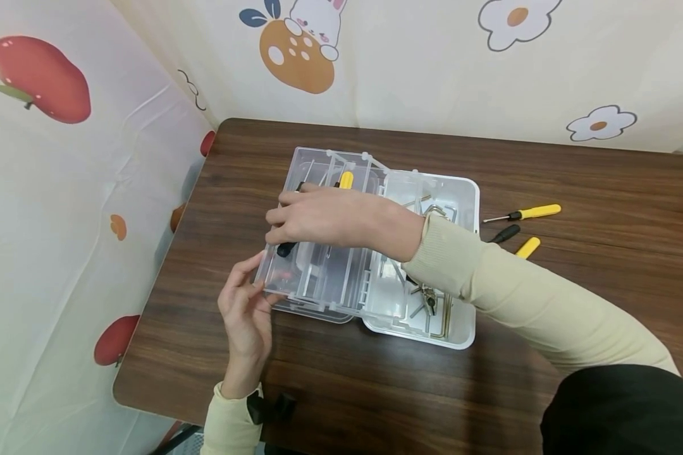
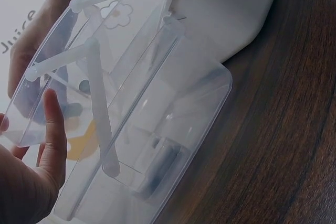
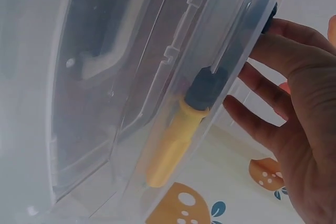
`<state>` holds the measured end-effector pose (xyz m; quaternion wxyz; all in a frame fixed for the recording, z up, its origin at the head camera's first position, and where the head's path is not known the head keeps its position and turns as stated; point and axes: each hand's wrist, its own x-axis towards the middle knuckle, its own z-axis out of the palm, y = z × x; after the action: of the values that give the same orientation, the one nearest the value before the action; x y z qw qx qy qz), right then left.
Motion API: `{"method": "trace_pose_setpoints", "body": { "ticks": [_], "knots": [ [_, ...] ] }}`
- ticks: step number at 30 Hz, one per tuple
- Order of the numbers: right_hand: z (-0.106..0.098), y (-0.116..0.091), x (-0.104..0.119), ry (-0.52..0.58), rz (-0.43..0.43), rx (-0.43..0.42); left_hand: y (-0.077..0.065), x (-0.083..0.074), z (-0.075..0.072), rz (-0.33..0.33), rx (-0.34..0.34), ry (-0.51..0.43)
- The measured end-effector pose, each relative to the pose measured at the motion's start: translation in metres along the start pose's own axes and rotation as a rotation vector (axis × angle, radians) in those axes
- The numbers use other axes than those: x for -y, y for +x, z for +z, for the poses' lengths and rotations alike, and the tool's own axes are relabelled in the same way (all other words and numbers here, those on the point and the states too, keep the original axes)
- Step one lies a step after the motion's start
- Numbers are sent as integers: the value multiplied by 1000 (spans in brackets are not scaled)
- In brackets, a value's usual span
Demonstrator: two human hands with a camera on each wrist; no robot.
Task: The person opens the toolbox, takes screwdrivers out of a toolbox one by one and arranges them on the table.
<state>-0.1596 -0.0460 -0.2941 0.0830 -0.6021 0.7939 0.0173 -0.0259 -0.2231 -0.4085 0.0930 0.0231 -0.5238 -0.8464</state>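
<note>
A clear plastic tray (image 1: 332,272) stands raised on hinged arms beside a white toolbox (image 1: 471,253). At the tray's near left corner my left hand (image 1: 247,313) grips the edge; its thumb (image 2: 54,124) shows in the left wrist view. My right hand (image 1: 332,216) reaches across the tray from the right, fingers at a black-handled tool (image 1: 284,249). A black part (image 3: 270,18) of it shows by a fingertip in the right wrist view; the rest is hidden. Inside the tray lies a yellow-handled screwdriver (image 3: 176,142).
Bent hex keys (image 1: 446,316) and other small metal pieces lie in the toolbox. Right of it on the brown table (image 1: 620,265) are a yellow screwdriver (image 1: 537,211), a black handle (image 1: 506,234) and another yellow handle (image 1: 528,247). Patterned cloth (image 1: 410,76) hangs behind.
</note>
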Motion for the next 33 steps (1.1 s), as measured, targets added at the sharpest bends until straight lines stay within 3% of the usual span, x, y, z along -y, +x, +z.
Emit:
{"method": "trace_pose_setpoints", "body": {
  "ticks": [8,13,17,24,29,33],
  "knots": [
    [-7,-6,4,-37,-45,-95,1,1,-2,9,32,-29],
    [-20,-27,9,-98,-29,-159,0,1,-1,14,17,-19],
    [-26,-61,2,-65,41,-207,0,0,1,18,-7,-3],
    [-25,-139,-17,-28,184,-297,0,0,-1,24,-7,-14],
    [-7,-196,-18,-4,302,-310,0,0,-1,26,-10,-20],
    [20,-236,-14,0,355,-334,0,0,0,23,0,-26]
  ]
}}
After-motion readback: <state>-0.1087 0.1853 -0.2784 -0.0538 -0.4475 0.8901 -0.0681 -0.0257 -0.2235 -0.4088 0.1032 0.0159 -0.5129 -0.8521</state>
